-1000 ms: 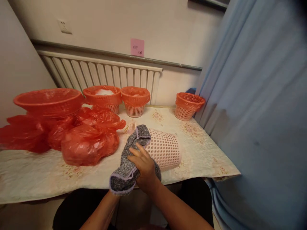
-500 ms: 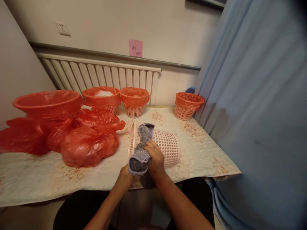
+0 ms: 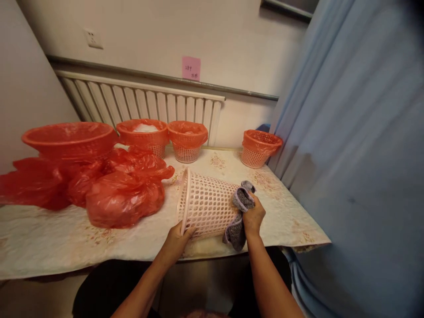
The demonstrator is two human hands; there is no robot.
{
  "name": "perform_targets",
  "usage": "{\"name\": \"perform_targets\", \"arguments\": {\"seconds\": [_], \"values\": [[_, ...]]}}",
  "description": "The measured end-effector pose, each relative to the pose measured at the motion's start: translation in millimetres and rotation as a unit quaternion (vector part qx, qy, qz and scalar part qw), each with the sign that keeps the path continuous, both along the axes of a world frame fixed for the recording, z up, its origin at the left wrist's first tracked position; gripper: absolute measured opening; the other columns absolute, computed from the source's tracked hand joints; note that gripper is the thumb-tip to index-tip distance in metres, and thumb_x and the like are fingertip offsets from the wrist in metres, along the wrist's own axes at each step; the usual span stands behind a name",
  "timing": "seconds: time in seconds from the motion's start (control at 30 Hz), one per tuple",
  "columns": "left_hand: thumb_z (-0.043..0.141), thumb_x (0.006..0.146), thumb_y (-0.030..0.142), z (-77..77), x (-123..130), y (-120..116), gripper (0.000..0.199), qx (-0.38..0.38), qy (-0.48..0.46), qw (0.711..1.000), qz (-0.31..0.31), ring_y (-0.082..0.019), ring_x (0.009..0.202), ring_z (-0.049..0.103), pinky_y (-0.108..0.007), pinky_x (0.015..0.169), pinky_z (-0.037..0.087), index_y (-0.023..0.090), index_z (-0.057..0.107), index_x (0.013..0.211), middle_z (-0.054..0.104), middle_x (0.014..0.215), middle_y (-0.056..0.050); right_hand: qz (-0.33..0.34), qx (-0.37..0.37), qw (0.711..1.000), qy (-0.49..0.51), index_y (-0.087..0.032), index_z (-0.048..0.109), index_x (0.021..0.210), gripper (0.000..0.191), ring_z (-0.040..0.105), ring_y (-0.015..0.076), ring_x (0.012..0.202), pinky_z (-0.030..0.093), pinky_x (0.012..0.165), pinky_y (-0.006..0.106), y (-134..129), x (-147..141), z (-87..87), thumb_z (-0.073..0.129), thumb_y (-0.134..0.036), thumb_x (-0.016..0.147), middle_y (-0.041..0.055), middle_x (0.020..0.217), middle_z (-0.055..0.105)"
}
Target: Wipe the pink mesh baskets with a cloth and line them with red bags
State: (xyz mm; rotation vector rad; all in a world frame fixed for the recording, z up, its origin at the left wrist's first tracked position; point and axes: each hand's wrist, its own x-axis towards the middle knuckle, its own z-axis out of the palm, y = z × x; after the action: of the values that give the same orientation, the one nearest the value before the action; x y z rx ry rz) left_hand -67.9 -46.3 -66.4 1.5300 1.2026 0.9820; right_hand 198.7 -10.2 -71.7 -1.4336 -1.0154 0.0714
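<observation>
A pale pink perforated plastic wastebasket (image 3: pixel 212 203) lies on its side on the table, its rim toward the left and its base toward the right. My left hand (image 3: pixel 177 240) grips the lower part of the rim, thumb on the outer wall. Bunched in my right hand (image 3: pixel 254 216) is a grey cleaning cloth (image 3: pixel 243 201) with lilac edging, pressed against the base end of the basket. Part of the cloth hangs down below the basket's side. My right fingertips are partly hidden by the cloth.
Several baskets lined with red bags stand at the back, among them a middle basket (image 3: pixel 187 141) and a right basket (image 3: pixel 260 148). Filled red plastic bags (image 3: pixel 126 198) lie at left. A blue curtain (image 3: pixel 351 154) borders the right side. A floral cloth (image 3: pixel 291 221) covers the table.
My right hand has slid the cloth from the rim end along the basket to its base end, on the right. My left hand stays at the rim.
</observation>
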Motion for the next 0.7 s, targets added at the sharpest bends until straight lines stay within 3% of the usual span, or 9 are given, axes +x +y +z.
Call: {"name": "perform_targets", "arguments": {"seconds": [0.07, 0.2, 0.37, 0.43, 0.53, 0.63, 0.7], "values": [[0.054, 0.084, 0.045, 0.1, 0, -2, 0.045, 0.009, -0.001, 1.000, -0.010, -0.028, 0.104, 0.066, -0.040, 0.096, 0.049, 0.011, 0.065, 0.111, 0.073, 0.110, -0.011, 0.033, 0.011, 0.999, 0.004, -0.013, 0.069, 0.112, 0.040, 0.064, 0.0257, 0.105, 0.046, 0.099, 0.040, 5, -16, 11.4, 0.058, -0.025, 0.075, 0.0111, 0.112, 0.070], [0.054, 0.085, 0.045, -3.9, -1, -5, 0.043, 0.010, 0.010, 1.000, -0.011, -0.028, 0.101, 0.066, -0.040, 0.094, 0.050, 0.011, 0.067, 0.109, 0.074, 0.106, -0.010, 0.169, 0.028, 0.985, 0.016, -0.015, 0.070, 0.108, 0.035, 0.066, 0.0235, 0.101, 0.050, 0.095, 0.039, 16, -60, 43.5, 0.061, -0.023, 0.075, 0.0090, 0.108, 0.072], [0.055, 0.084, 0.043, 5.9, -1, 2, 0.041, 0.025, -0.010, 1.000, -0.014, -0.031, 0.105, 0.065, -0.045, 0.097, 0.049, 0.013, 0.066, 0.110, 0.074, 0.104, -0.011, 0.354, 0.085, 0.930, -0.053, -0.018, 0.070, 0.104, 0.026, 0.060, 0.0226, 0.117, 0.044, 0.105, 0.039, 6, -121, 76.0, 0.064, -0.024, 0.079, 0.0098, 0.122, 0.067], [0.059, 0.081, 0.040, 14.3, 0, 5, 0.038, 0.052, -0.019, 0.998, -0.002, -0.032, 0.115, 0.061, -0.046, 0.104, 0.044, 0.016, 0.068, 0.110, 0.073, 0.108, -0.011, 0.402, 0.109, 0.900, -0.130, -0.019, 0.069, 0.104, 0.022, 0.052, 0.0216, 0.128, 0.039, 0.110, 0.040, -7, -139, 75.7, 0.059, -0.023, 0.084, 0.0086, 0.125, 0.065], [0.059, 0.082, 0.039, 19.4, 5, -1, 0.035, 0.066, -0.015, 0.997, 0.026, -0.035, 0.125, 0.053, -0.052, 0.111, 0.035, 0.019, 0.068, 0.110, 0.070, 0.116, -0.013, 0.415, 0.132, 0.866, -0.248, -0.020, 0.065, 0.108, 0.025, 0.041, 0.0209, 0.137, 0.031, 0.115, 0.045, -32, -155, 58.4, 0.052, -0.022, 0.087, 0.0068, 0.125, 0.065], [0.055, 0.085, 0.043, 13.8, 15, -18, 0.041, 0.056, 0.007, 0.996, 0.073, -0.043, 0.133, 0.043, -0.064, 0.110, 0.028, 0.017, 0.066, 0.114, 0.066, 0.124, -0.016, 0.393, 0.145, 0.856, -0.302, -0.021, 0.063, 0.110, 0.026, 0.040, 0.0205, 0.137, 0.031, 0.115, 0.045, -49, -159, 34.5, 0.050, -0.022, 0.088, 0.0056, 0.124, 0.066], [0.055, 0.085, 0.045, 11.2, 18, -27, 0.045, 0.055, 0.021, 0.994, 0.087, -0.045, 0.134, 0.039, -0.066, 0.109, 0.028, 0.016, 0.064, 0.118, 0.063, 0.127, -0.017, 0.376, 0.151, 0.858, -0.314, -0.022, 0.062, 0.111, 0.026, 0.041, 0.0204, 0.137, 0.033, 0.114, 0.044, -53, -159, 23.6, 0.049, -0.021, 0.089, 0.0055, 0.124, 0.065]]}}
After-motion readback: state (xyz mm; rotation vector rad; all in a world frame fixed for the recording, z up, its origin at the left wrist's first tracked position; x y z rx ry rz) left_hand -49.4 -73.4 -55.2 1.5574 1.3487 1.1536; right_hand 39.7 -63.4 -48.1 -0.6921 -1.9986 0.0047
